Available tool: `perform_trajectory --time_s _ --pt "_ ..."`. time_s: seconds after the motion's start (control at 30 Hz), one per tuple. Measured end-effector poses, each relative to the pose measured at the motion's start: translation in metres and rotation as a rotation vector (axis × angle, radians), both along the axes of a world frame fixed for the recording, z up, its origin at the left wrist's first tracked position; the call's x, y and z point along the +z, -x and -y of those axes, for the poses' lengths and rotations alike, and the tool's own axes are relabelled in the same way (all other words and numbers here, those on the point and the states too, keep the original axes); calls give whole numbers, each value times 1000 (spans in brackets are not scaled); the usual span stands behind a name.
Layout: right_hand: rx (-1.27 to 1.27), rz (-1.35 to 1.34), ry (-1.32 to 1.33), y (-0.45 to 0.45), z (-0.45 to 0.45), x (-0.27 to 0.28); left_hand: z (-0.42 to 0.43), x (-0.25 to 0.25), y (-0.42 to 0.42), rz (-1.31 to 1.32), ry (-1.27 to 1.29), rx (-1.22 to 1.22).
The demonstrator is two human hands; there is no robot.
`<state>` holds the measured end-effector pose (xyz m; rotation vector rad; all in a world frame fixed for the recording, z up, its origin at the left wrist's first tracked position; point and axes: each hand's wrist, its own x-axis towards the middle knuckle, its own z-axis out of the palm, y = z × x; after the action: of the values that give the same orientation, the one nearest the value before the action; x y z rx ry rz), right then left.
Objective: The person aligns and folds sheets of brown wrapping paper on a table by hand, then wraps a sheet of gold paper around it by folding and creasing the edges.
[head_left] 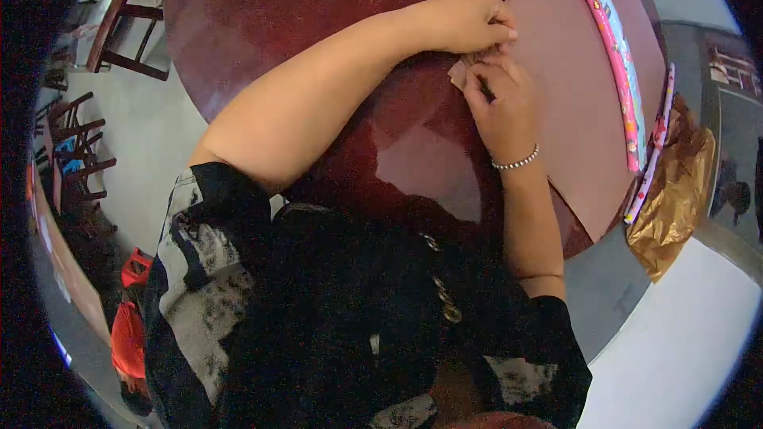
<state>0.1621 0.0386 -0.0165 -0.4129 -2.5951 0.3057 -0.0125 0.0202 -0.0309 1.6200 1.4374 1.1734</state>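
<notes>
Both hands meet over the left edge of a large brownish-pink paper sheet point(584, 135). My right hand point(507, 99), with a beaded bracelet at its wrist, is closed in a pinch. A small, crumpled, pale brown piece point(458, 75) pokes out at its fingertips; whether it is paper or tape I cannot tell. My left hand point(473, 22) is just beyond, fingers curled and pressed together close to the right fingertips. What lies between its fingers is hidden. Pink and blue patterned wrapping paper rolls point(616, 63) lie on the sheet, to the right of both hands.
The sheet lies on a round dark red table point(318, 0). Past its right edge are a thin patterned roll point(653, 155) and crumpled gold paper point(679, 199). A wooden stool point(131, 36), stacked chairs point(79, 143) and a person in red point(129, 342) are at the left.
</notes>
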Motion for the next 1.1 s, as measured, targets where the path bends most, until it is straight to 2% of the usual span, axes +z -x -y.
perform_trajectory --time_s 0.1,0.17,0.23,0.3,0.33,0.4,0.43,0.5,0.53,0.6,0.63,0.7,0.8,0.87,0.93,1.03,1.1 --pt "-61 -35 140 -1 -4 -5 1 2 0 -4 -44 14" --pt "-94 -68 218 -3 -6 -1 4 7 -1 87 92 13" --pt "-128 -101 298 -5 -12 -2 2 3 0 60 45 15" --pt "-145 -143 601 -10 -20 -6 0 0 2 36 -4 15" --pt "-144 -141 599 -11 -22 -4 -1 -1 3 55 -23 23" --pt "-252 -200 916 -12 -23 2 -2 -4 4 74 -44 30" --pt "-255 -203 912 -14 -26 3 -3 -6 4 90 -69 37" --pt "-304 -313 1206 -19 -36 1 -3 -4 4 102 -100 32" --pt "-309 -325 1199 -23 -42 -1 -2 -1 4 138 -59 15" --pt "-126 -445 1430 -31 -52 -4 1 3 3 164 -24 -16" --pt "-129 -463 1421 -32 -54 -3 1 3 2 182 -92 -13" --pt "-109 -493 1578 -33 -56 0 4 8 -1 190 -163 -26" --pt "-156 -472 1639 -30 -58 5 7 15 -4 63 -120 -4" --pt "-171 -501 1620 -31 -57 8 3 4 -5 146 -152 -24" --pt "-187 -529 1604 -32 -56 11 8 12 -7 96 -120 -29" --pt "-152 -503 1558 -33 -55 14 11 15 -13 226 -135 -42" --pt "-122 -547 1687 -34 -57 8 11 18 -13 239 -65 -61"
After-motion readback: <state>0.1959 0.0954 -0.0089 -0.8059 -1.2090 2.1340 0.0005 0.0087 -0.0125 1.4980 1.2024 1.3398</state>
